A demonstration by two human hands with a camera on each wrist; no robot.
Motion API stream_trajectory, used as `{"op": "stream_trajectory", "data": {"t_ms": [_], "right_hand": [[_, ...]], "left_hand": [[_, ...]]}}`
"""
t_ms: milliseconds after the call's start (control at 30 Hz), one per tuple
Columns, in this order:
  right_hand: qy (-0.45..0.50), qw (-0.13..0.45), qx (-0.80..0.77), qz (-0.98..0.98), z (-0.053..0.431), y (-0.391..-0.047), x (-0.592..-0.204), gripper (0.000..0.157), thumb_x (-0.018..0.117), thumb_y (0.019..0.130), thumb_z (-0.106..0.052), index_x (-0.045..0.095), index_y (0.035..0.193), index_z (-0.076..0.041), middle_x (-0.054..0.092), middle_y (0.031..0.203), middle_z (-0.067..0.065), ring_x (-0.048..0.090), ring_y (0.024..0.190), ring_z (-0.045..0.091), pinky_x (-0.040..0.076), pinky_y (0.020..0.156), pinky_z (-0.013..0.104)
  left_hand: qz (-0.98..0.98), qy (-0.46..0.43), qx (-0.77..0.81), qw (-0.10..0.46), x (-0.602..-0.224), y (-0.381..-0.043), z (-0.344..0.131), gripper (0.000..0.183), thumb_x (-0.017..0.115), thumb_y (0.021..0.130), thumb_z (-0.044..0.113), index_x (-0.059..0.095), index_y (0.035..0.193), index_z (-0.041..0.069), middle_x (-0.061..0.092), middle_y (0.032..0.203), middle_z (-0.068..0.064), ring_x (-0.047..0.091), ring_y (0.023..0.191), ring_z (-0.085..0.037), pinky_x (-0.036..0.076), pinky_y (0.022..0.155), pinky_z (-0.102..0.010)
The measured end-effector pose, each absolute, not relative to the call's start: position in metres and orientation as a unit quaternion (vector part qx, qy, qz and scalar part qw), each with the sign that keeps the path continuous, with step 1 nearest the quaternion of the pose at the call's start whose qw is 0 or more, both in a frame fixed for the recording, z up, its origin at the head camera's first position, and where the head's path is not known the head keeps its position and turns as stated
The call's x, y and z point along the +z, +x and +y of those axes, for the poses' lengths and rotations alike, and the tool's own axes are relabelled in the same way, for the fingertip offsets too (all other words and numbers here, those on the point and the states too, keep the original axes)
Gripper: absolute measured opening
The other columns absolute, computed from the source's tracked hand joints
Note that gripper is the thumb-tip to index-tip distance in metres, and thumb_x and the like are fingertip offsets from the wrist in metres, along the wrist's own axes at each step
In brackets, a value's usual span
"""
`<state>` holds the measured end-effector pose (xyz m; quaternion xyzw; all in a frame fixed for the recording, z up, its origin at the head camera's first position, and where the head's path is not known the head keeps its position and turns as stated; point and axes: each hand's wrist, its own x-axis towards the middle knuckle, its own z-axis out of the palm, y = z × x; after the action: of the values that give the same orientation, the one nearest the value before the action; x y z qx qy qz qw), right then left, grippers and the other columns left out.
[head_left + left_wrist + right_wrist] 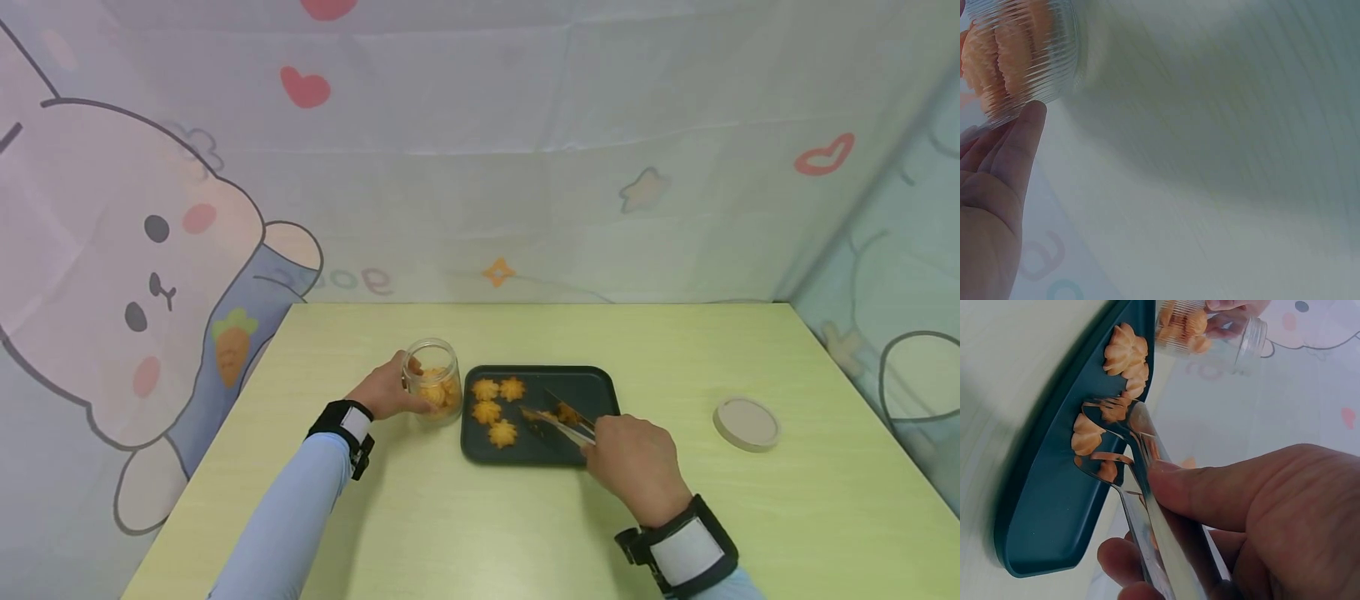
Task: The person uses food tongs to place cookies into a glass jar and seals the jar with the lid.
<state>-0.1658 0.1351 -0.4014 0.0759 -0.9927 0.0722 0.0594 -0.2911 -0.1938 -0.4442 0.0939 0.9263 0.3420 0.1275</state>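
Observation:
My left hand [388, 387] grips a clear glass jar [453, 367] from its left side; the jar is lidless, with several cookies [435, 390] inside. In the left wrist view, its fingertips lie along the ribbed glass jar [1063, 69]. Metal serving tongs [573, 429] are in my right hand [637, 462], thumb on one arm and fingers beneath the other. Below them sits a dark tray [551, 454] holding flower-shaped cookies [502, 433], several grouped at its left. In the right wrist view, the tongs [1160, 515] have their spread tips on either side of a cookie [1087, 434].
A round beige lid [747, 423] lies on the pale wooden table [420, 533], right of the tray. Behind the table's far edge hangs a printed cloth [480, 167] with a cartoon figure at the left.

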Motion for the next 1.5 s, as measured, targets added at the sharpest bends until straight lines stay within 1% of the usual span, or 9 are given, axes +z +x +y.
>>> {"op": "stream_trajectory", "data": {"t_ms": [200,533,733,933,1133,1167,1267,1367,1500], "right_hand": [[0.078,0.073,0.076,-0.991,0.136,-0.166,-0.403,0.032,0.075,0.076,-0.026,0.059,0.056,-0.008,0.051,0.045,0.003,0.045,0.039,0.017,0.036,0.032,0.034],[0.079,0.08,0.081,-0.99,0.138,-0.167,-0.401,0.032,0.075,0.077,-0.026,0.057,0.058,-0.008,0.05,0.046,0.003,0.045,0.039,0.017,0.035,0.032,0.034],[0.072,0.076,0.094,-0.99,0.138,-0.169,-0.396,0.035,0.074,0.078,-0.027,0.054,0.057,-0.009,0.049,0.047,0.003,0.043,0.04,0.018,0.032,0.033,0.031],[0.09,0.115,0.089,-0.985,0.137,-0.172,-0.387,0.038,0.076,0.077,-0.027,0.05,0.055,-0.011,0.046,0.045,0.001,0.041,0.038,0.017,0.029,0.032,0.03],[0.113,0.164,0.086,-0.976,0.131,-0.175,-0.372,0.037,0.077,0.076,-0.027,0.05,0.055,-0.011,0.045,0.043,0.002,0.04,0.036,0.016,0.03,0.031,0.03],[0.116,0.17,0.085,-0.975,0.13,-0.176,-0.369,0.036,0.077,0.076,-0.027,0.051,0.056,-0.011,0.046,0.043,0.002,0.04,0.036,0.016,0.031,0.031,0.03],[0.12,0.176,0.086,-0.973,0.125,-0.178,-0.361,0.035,0.075,0.078,-0.027,0.052,0.057,-0.011,0.046,0.043,0.002,0.041,0.037,0.016,0.032,0.032,0.031],[0.12,0.171,0.088,-0.974,0.119,-0.18,-0.352,0.036,0.074,0.079,-0.028,0.051,0.057,-0.012,0.044,0.044,0.001,0.04,0.038,0.017,0.03,0.032,0.03],[0.126,0.17,0.09,-0.973,0.11,-0.183,-0.341,0.037,0.073,0.081,-0.028,0.05,0.057,-0.013,0.041,0.044,0.0,0.039,0.038,0.017,0.026,0.033,0.029]], "left_hand": [[0.926,0.094,0.343,0.126,-0.448,-0.293,-0.196,0.067,0.082,0.069,0.029,0.043,0.119,0.008,0.059,0.116,-0.018,0.053,0.1,-0.031,0.046,0.082,-0.043],[0.926,0.09,0.341,0.132,-0.442,-0.289,-0.193,0.065,0.081,0.071,0.027,0.042,0.12,0.007,0.058,0.118,-0.019,0.054,0.102,-0.031,0.047,0.083,-0.044],[0.927,0.091,0.34,0.13,-0.443,-0.29,-0.193,0.066,0.081,0.07,0.027,0.043,0.119,0.007,0.058,0.118,-0.019,0.053,0.102,-0.031,0.047,0.083,-0.044],[0.928,0.093,0.336,0.129,-0.443,-0.291,-0.194,0.065,0.081,0.07,0.027,0.043,0.118,0.007,0.059,0.114,-0.019,0.054,0.098,-0.03,0.047,0.08,-0.042],[0.928,0.091,0.337,0.129,-0.442,-0.292,-0.194,0.064,0.082,0.07,0.026,0.044,0.118,0.007,0.059,0.114,-0.019,0.053,0.097,-0.03,0.047,0.079,-0.042],[0.928,0.091,0.338,0.129,-0.443,-0.292,-0.195,0.065,0.082,0.07,0.026,0.044,0.119,0.007,0.058,0.115,-0.018,0.053,0.098,-0.031,0.047,0.08,-0.042],[0.923,0.098,0.35,0.13,-0.443,-0.294,-0.196,0.075,0.082,0.071,0.025,0.041,0.13,0.005,0.057,0.124,-0.018,0.053,0.106,-0.032,0.047,0.086,-0.045],[0.918,0.107,0.359,0.131,-0.445,-0.295,-0.196,0.083,0.081,0.071,0.023,0.038,0.14,0.004,0.055,0.131,-0.017,0.051,0.113,-0.034,0.046,0.091,-0.049],[0.918,0.111,0.358,0.128,-0.446,-0.297,-0.197,0.081,0.081,0.071,0.022,0.042,0.139,0.004,0.055,0.133,-0.016,0.051,0.113,-0.033,0.046,0.093,-0.049]]}}
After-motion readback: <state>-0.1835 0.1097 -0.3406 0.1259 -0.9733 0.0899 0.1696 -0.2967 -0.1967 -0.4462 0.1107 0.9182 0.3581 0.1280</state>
